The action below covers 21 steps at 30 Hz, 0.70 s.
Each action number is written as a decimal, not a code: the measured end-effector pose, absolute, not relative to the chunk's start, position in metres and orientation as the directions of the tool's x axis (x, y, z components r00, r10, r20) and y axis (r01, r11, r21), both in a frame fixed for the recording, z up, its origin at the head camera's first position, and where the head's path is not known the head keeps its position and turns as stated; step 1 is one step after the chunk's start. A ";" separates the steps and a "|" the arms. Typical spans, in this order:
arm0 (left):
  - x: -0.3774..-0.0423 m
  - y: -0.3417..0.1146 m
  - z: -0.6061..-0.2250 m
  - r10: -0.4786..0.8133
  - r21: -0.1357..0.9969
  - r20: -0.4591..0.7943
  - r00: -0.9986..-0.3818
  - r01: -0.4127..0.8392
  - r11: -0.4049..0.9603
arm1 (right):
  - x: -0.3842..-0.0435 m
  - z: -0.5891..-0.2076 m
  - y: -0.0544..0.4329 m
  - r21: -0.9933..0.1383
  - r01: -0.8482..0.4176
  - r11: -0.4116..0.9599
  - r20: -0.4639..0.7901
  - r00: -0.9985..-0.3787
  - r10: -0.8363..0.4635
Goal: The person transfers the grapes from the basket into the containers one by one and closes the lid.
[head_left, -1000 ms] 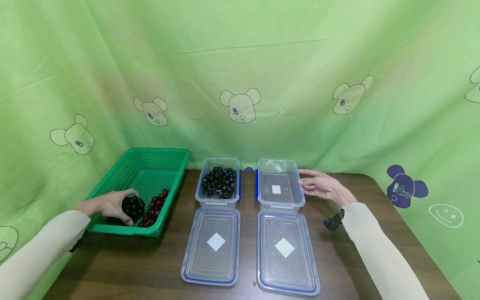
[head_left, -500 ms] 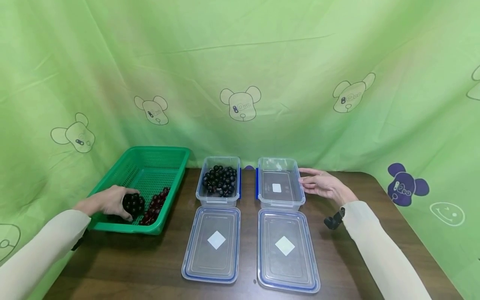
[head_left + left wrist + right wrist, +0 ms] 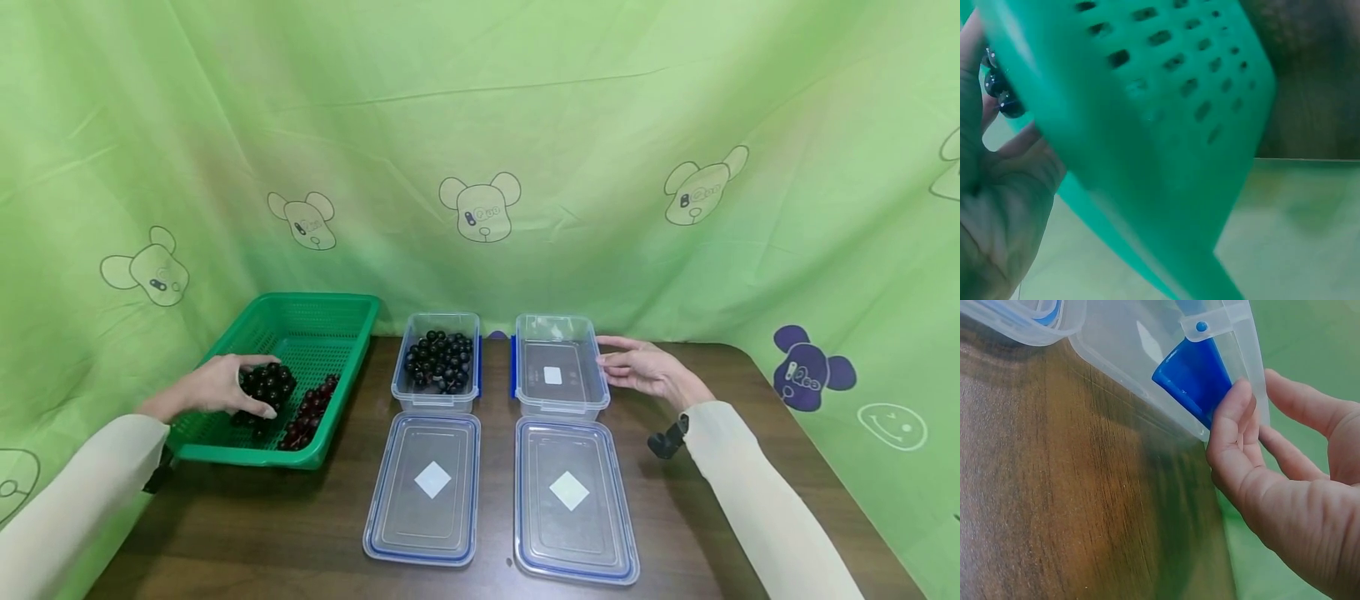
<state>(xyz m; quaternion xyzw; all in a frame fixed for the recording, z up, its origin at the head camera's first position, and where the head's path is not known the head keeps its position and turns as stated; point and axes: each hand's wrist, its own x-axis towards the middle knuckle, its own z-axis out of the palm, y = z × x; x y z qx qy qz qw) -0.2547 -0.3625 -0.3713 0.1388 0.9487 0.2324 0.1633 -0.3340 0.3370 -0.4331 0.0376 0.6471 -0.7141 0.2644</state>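
Observation:
In the head view my left hand (image 3: 222,385) grips a bunch of dark, round grapes (image 3: 270,383) inside the green basket (image 3: 318,458). Its thumb and fingers lie on either side of the bunch. Part of that bunch shows past the basket wall in the left wrist view, where my palm (image 3: 1004,212) is beside the rim. My right hand (image 3: 643,371) touches the right side of a clear lidless box (image 3: 564,410) with loosely extended fingers. Seen from the right wrist, those fingers (image 3: 1229,434) meet the box next to its blue latch (image 3: 1194,381).
Reddish grapes (image 3: 309,414) lie on the basket's right side. A second clear box (image 3: 435,403) holds dark grapes (image 3: 440,362). Two clear lids with blue seals, the left lid (image 3: 423,525) and the right lid (image 3: 576,537), lie on the brown table (image 3: 247,533). A green curtain (image 3: 592,250) hangs behind.
My left hand has risen slightly within the basket, lifting the bunch of dark grapes a little. The right hand and the boxes have stayed in place.

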 end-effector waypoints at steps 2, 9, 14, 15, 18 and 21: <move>-0.255 -0.362 -0.367 0.332 0.516 -0.241 -0.912 0.170 0.840 | -0.334 -0.433 0.336 -0.907 0.421 -0.009 -0.395 -0.858 -0.328; -0.255 -0.359 -0.354 0.282 0.575 -0.162 -0.946 0.142 0.806 | -0.336 -0.430 0.333 -0.909 0.416 0.013 -0.399 -0.861 -0.315; -0.257 -0.350 -0.350 0.253 0.624 -0.116 -0.961 0.128 0.771 | -0.336 -0.433 0.337 -0.911 0.412 0.003 -0.388 -0.856 -0.342; -0.258 -0.347 -0.349 0.248 0.628 -0.107 -0.963 0.127 0.768 | -0.336 -0.433 0.338 -0.911 0.412 0.001 -0.387 -0.856 -0.343; -0.260 -0.339 -0.347 0.229 0.634 -0.075 -0.971 0.131 0.762 | -0.334 -0.433 0.338 -0.911 0.413 0.002 -0.388 -0.856 -0.341; -0.261 -0.333 -0.344 0.201 0.634 -0.040 -0.979 0.131 0.762 | -0.333 -0.434 0.338 -0.908 0.419 -0.006 -0.393 -0.857 -0.334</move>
